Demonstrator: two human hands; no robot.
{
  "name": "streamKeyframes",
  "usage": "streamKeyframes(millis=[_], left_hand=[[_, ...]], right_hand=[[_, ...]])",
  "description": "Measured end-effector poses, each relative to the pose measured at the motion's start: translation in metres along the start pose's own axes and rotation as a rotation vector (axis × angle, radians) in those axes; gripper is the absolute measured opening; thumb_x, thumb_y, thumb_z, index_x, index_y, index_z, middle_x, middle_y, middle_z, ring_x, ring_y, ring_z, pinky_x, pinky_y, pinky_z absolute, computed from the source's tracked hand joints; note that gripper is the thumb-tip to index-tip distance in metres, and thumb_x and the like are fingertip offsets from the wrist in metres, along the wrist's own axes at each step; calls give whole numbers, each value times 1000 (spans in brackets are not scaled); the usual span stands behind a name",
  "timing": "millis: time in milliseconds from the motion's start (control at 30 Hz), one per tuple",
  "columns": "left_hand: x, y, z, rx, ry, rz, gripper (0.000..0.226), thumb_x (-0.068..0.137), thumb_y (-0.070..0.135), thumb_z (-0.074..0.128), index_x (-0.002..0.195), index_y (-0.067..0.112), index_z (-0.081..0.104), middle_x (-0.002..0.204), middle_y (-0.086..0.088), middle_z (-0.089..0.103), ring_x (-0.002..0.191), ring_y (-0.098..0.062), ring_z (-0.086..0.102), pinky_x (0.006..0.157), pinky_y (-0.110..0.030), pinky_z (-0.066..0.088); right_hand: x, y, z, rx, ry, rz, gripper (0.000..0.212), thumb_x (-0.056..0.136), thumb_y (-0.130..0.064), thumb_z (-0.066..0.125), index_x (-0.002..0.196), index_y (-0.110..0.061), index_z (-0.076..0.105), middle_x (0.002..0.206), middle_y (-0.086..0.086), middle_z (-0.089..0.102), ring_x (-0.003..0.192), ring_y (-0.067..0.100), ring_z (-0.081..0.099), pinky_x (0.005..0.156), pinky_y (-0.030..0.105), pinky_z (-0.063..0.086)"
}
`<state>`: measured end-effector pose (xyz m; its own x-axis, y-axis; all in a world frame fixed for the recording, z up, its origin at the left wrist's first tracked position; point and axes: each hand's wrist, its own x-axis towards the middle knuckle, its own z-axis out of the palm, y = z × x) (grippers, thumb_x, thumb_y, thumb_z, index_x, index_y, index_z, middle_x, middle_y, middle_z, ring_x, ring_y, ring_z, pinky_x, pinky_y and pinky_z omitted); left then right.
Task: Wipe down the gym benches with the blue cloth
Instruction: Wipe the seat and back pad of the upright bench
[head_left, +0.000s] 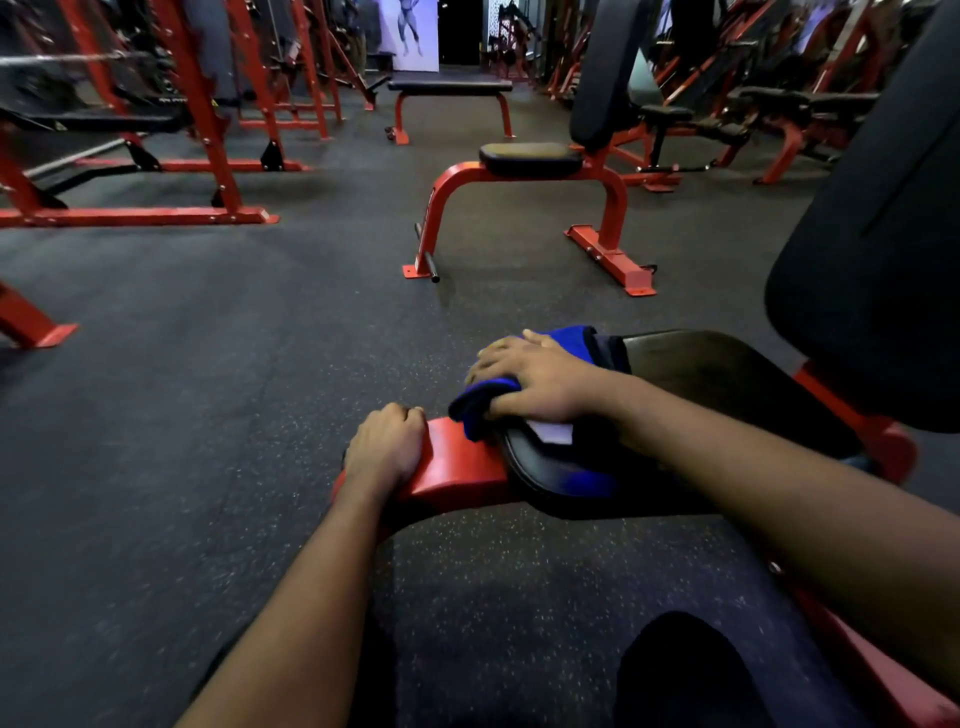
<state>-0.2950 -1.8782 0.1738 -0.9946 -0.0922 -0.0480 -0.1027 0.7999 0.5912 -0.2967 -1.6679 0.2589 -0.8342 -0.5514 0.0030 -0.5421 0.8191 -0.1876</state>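
A black padded bench seat (711, 374) on a red steel frame (457, 467) lies in front of me, its upright back pad (883, 234) at the right. The blue cloth (480, 402) is folded over the seat's front end. My right hand (540, 379) lies flat on top of the cloth, pressing it onto the pad with fingers spread. My left hand (387, 447) grips the red frame's front end, fingers curled over its far edge.
A second seat bench (530, 158) with red legs stands ahead on the dark rubber floor (208, 364). A flat bench (449, 88) sits farther back. Red racks (208, 130) line the left side, more benches (800, 104) the right. My knee (685, 670) shows below.
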Motion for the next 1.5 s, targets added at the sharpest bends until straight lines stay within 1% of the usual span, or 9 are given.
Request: streamKeyframes(millis=[133, 233, 367, 500, 733, 933, 1100, 1300, 1500], left_hand=[[-3, -3, -2, -34, -2, 19, 48, 94, 39, 33, 103, 6, 67, 117, -22, 63, 106, -37, 58, 86, -42, 44], [-4, -6, -4, -79, -22, 89, 49, 94, 39, 35, 91, 3, 67, 111, -27, 65, 103, -40, 59, 81, -40, 43], [-6, -3, -6, -100, -22, 124, 42, 100, 26, 40, 89, -4, 66, 110, -33, 62, 103, -43, 58, 80, -42, 42], [-6, -2, -6, -83, -22, 122, 44, 101, 27, 38, 103, -7, 66, 118, -32, 60, 111, -43, 56, 86, -41, 43], [-11, -1, -8, -50, -21, 142, 45, 101, 28, 35, 108, -5, 65, 119, -32, 60, 113, -43, 55, 91, -43, 43], [-7, -4, -6, -13, -27, 149, 47, 98, 32, 33, 104, 1, 67, 118, -27, 62, 110, -43, 55, 88, -43, 44], [-4, -4, -5, -1, -13, 149, 44, 96, 30, 33, 101, 2, 67, 115, -27, 62, 107, -43, 56, 85, -41, 43], [-3, -3, -2, -19, 2, 124, 44, 96, 30, 36, 104, 0, 66, 115, -29, 61, 105, -42, 57, 87, -42, 44], [-2, -4, 0, -15, 28, 130, 43, 97, 29, 36, 104, -1, 67, 115, -30, 62, 106, -43, 57, 87, -42, 45]], right_hand=[[28, -12, -15, 5, 11, 335, 30, 82, -49, 61, 109, -38, 68, 113, 1, 69, 115, 25, 58, 102, 43, 34], [21, -25, -9, -72, 4, 227, 33, 82, -45, 60, 110, -33, 71, 111, 2, 71, 110, 25, 61, 99, 37, 42], [-29, -54, 7, -173, -63, -37, 45, 74, -51, 50, 105, -27, 73, 119, -7, 67, 125, 11, 51, 119, 40, 14], [-78, -63, 18, -163, -19, -129, 41, 74, -51, 51, 104, -30, 72, 121, -15, 63, 130, 3, 41, 121, 46, 6], [-24, -76, 7, -31, 65, 334, 46, 85, -41, 60, 129, -29, 60, 145, -17, 47, 146, 9, 18, 118, 56, 6], [-96, -102, 38, -231, 162, 273, 46, 84, -38, 56, 129, -38, 52, 153, -22, 31, 150, 12, 11, 120, 53, 10], [-63, -90, 25, -80, 174, 429, 43, 90, -39, 52, 133, -41, 48, 158, -25, 20, 151, 13, 7, 118, 61, 7], [-17, -33, 1, 127, 227, 645, 50, 94, -39, 53, 143, -40, 42, 156, -4, 36, 146, 20, 28, 118, 49, 17], [-80, 70, -24, 112, 333, 1134, 42, 95, -38, 50, 137, -34, 48, 142, 11, 50, 136, 31, 41, 116, 51, 19]])
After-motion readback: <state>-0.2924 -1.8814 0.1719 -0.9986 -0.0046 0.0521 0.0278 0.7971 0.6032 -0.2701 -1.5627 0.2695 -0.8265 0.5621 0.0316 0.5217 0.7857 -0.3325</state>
